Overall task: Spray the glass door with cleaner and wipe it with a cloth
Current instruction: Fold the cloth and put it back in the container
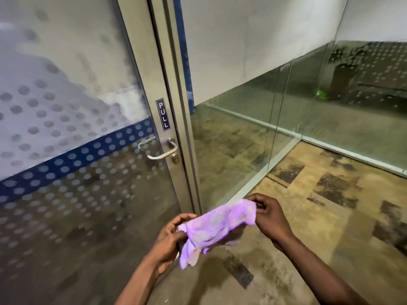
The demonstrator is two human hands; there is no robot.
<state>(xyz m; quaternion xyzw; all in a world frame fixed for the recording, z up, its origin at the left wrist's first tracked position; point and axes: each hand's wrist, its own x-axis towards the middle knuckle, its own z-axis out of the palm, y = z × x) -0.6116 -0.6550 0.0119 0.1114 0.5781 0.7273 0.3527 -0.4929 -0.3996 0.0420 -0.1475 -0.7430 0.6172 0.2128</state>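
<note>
The glass door (72, 119) fills the left half of the view, with a frosted dot pattern, a blue band and a misty white patch on its upper part. A metal handle (161, 150) sits under a "PULL" label (163, 114). Low in the middle, both hands stretch a purple cloth (217, 227) between them. My left hand (169, 241) grips its lower left end. My right hand (267, 213) pinches its upper right corner. No spray bottle is in view.
The metal door frame (185, 128) stands right of the door. Fixed glass panels (253, 119) continue to the right and form a corner. A tan floor with dark patches (319, 194) lies below. A green object (320, 94) shows behind the far glass.
</note>
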